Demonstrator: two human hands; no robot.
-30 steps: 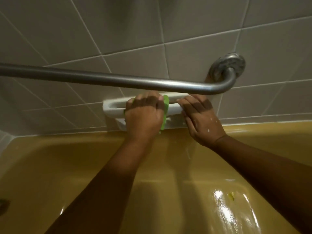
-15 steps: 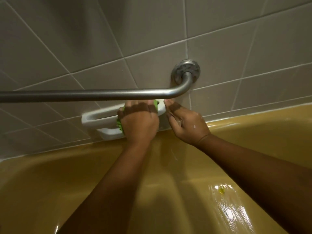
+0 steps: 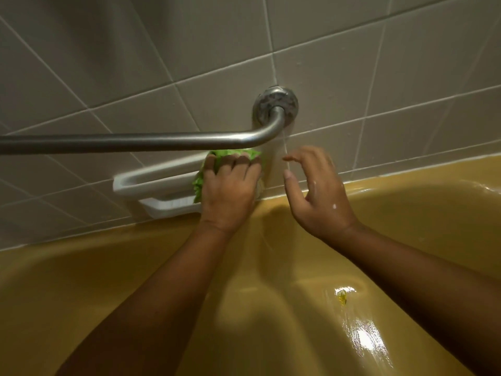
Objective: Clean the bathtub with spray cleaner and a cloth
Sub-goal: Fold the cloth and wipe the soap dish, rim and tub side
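My left hand [image 3: 230, 188] presses a green cloth [image 3: 233, 153] against the right end of the white ceramic soap dish [image 3: 151, 180] on the tiled wall, fingers curled over the cloth. Most of the cloth is hidden under the hand. My right hand [image 3: 317, 194] hovers just right of it with fingers loosely spread, holding nothing, white foam specks on its back. The yellow bathtub [image 3: 81, 280] fills the lower half of the view, its floor wet and shiny at the lower right. No spray bottle is in view.
A steel grab bar [image 3: 130, 141] runs across the wall just above the soap dish and bends into a round wall mount [image 3: 275, 105]. Beige wall tiles [image 3: 352, 77] rise behind the tub's rim. A small yellow-green speck [image 3: 342, 297] lies on the tub floor.
My right hand has come off the soap dish's right end and now hovers free. My left hand has slid the cloth to the dish's right end. The view has shifted right.
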